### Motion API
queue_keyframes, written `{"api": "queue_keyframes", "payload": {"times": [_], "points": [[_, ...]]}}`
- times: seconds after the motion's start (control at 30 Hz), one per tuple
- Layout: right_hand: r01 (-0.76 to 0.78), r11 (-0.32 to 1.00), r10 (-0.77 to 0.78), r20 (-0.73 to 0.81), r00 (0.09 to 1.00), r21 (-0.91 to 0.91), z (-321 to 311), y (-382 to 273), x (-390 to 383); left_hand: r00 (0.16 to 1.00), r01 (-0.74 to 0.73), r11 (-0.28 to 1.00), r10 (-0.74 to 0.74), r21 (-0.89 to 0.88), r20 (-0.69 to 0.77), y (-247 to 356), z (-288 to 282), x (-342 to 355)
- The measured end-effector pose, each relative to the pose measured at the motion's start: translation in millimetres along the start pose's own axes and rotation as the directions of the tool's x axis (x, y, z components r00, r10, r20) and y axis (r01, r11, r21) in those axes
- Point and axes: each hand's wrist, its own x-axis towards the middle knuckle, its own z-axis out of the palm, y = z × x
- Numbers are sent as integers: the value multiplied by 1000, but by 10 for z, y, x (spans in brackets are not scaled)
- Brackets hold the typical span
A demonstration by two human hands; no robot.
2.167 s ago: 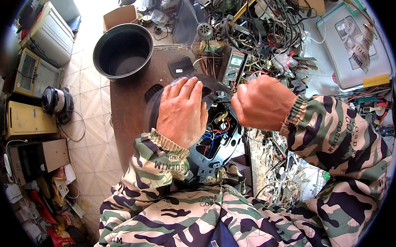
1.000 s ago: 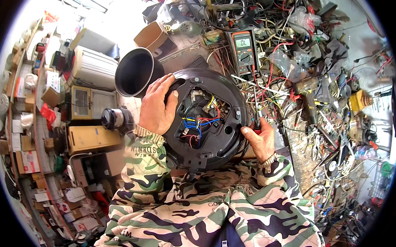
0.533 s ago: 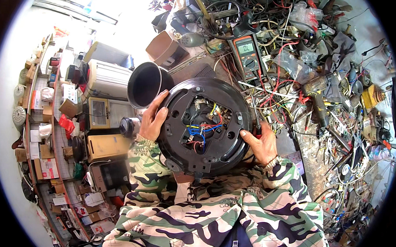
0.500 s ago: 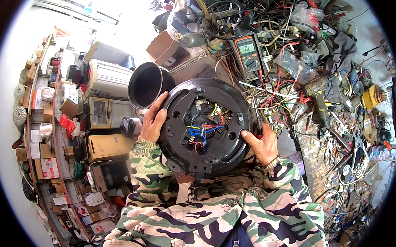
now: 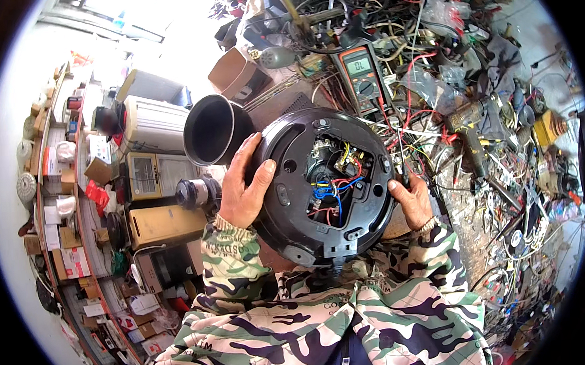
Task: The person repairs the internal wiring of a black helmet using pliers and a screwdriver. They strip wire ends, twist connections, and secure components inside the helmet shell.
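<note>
Underside up, a round black cooker body (image 5: 294, 212) is held between my two hands above my lap. Through its square bottom opening show yellow, blue and red wires (image 5: 332, 190) and metal terminals. My left hand (image 5: 246, 188) grips the left rim, thumb on the underside and fingers down the side. At the right rim, my right hand (image 5: 412, 200) presses its thumb near the edge; its other fingers are partly hidden. A slim dark-handled tool (image 5: 404, 171), seemingly a screwdriver, rises from among those fingers. A dark inner pot (image 5: 217, 130) stands just beyond my left hand.
An orange-edged multimeter (image 5: 363, 81) with red leads lies beyond the cooker. Tangled cables, a drill (image 5: 470, 139) and loose parts crowd the bench at right. On the left are a jar-like container (image 5: 197, 192), a tan box (image 5: 167, 224), a microwave-like appliance (image 5: 143, 176) and packed shelves (image 5: 72, 225).
The cooker body has shifted slightly right and tilted, showing more of its left side wall. Both hands moved right with it, keeping their grip on the rim.
</note>
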Motion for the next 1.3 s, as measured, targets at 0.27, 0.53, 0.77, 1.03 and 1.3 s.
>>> {"api": "queue_keyframes", "payload": {"times": [0.27,0.53,0.77,1.03,1.3], "points": [[-103,965,105,8,994,241,-301,200,8,988,-144,950,154,275,-14,518,429,51],[-133,926,151,-24,988,354,-429,428,-52,979,-199,907,205,371,26,769,718,59],[-91,914,124,-61,990,396,-389,550,-66,969,-243,902,242,356,49,739,716,89],[-25,944,37,-31,999,328,-162,358,-82,975,-218,932,219,288,32,383,343,36],[59,997,-54,-127,990,40,50,366,-21,982,-189,967,188,173,21,7,49,-11]]}}
